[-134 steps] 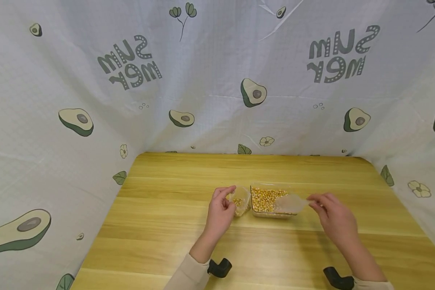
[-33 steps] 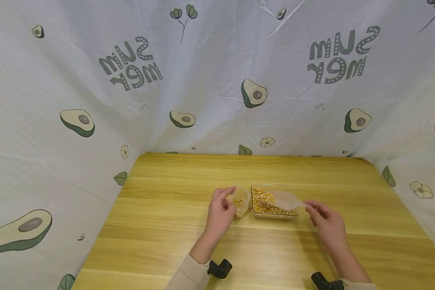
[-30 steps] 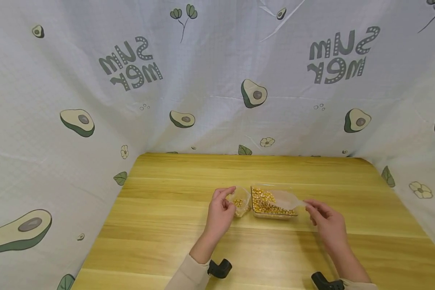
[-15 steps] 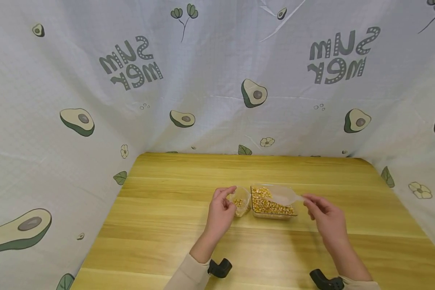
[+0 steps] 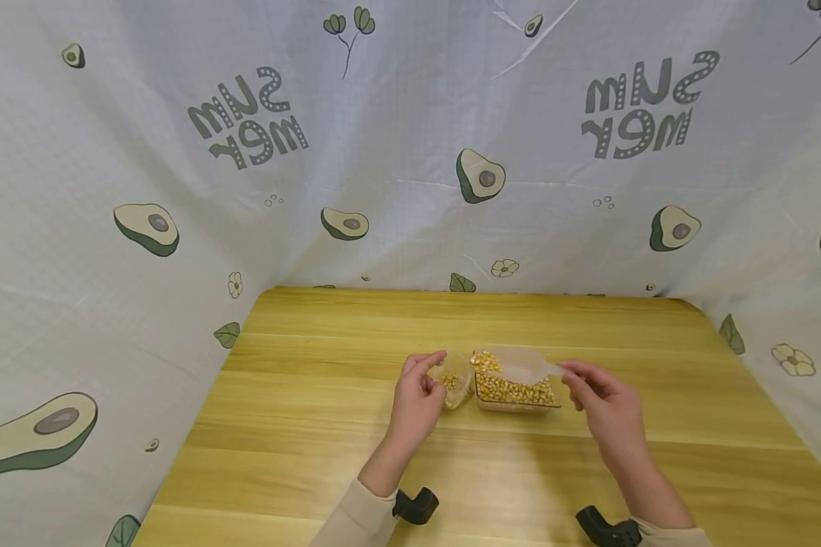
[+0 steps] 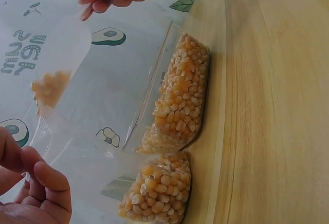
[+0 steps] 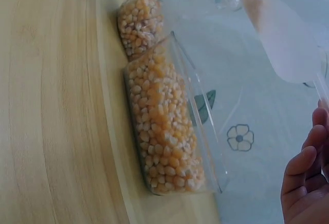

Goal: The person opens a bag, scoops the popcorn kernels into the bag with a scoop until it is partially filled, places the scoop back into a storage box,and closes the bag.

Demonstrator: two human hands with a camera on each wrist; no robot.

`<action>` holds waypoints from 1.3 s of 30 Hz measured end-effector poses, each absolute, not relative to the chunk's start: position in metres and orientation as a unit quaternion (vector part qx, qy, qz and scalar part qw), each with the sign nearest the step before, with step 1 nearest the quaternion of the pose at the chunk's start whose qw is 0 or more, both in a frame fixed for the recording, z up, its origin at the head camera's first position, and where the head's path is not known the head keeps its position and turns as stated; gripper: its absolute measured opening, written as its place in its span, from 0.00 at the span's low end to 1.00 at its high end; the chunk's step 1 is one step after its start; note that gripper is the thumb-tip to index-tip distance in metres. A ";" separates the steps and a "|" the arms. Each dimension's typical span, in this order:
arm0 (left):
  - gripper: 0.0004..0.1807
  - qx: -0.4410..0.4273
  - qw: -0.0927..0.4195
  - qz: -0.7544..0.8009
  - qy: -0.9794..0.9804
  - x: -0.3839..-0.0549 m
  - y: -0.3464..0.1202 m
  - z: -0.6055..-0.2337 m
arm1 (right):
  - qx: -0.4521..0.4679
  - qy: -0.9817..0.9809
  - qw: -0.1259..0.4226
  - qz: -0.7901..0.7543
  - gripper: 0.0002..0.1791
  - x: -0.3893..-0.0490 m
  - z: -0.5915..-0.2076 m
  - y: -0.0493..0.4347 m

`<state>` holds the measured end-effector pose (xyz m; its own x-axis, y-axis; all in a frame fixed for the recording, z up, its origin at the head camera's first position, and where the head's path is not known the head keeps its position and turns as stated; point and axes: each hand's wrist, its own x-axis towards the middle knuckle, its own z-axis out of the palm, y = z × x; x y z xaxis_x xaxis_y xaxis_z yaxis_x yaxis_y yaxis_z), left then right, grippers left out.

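Note:
My left hand [image 5: 413, 403] pinches the rim of a clear plastic bag [image 6: 67, 139], holding its mouth up. Corn kernels [image 6: 159, 193] fill the bottom of the bag, which stands against the left end of a clear rectangular container [image 5: 520, 408]. More corn kernels [image 7: 164, 126] lie in that container. Above it, my right hand [image 5: 609, 406] grips a translucent white scoop [image 5: 523, 365] by the handle. Some kernels [image 6: 54, 88] sit at the scoop's tip, close to the bag's mouth in the left wrist view.
Beneath everything is a wooden table [image 5: 328, 380]. A white curtain [image 5: 397, 137] printed with avocados hangs behind and at both sides. A black wrist mount [image 5: 416, 507] sits at the left cuff, and another black mount [image 5: 605, 529] at the right cuff.
The scoop, dipped among the container's kernels a second ago, has risen and shifted left toward the bag with kernels on it. My left hand and the bag have stayed put.

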<state>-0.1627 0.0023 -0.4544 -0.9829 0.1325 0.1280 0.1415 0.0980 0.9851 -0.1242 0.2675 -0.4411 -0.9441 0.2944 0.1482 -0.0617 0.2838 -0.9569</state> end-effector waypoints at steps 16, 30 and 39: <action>0.30 -0.091 0.004 -0.665 -0.741 -0.164 0.004 -0.457 | -0.019 -0.831 0.175 0.528 0.12 -0.125 -0.439 0.257; 0.29 -0.091 0.005 -0.674 -0.733 -0.164 0.004 -0.457 | 0.086 -0.848 0.283 0.439 0.14 -0.130 -0.432 0.247; 0.30 -0.090 0.006 -0.679 -0.729 -0.165 0.004 -0.457 | 0.117 -0.861 0.318 0.380 0.16 -0.133 -0.428 0.243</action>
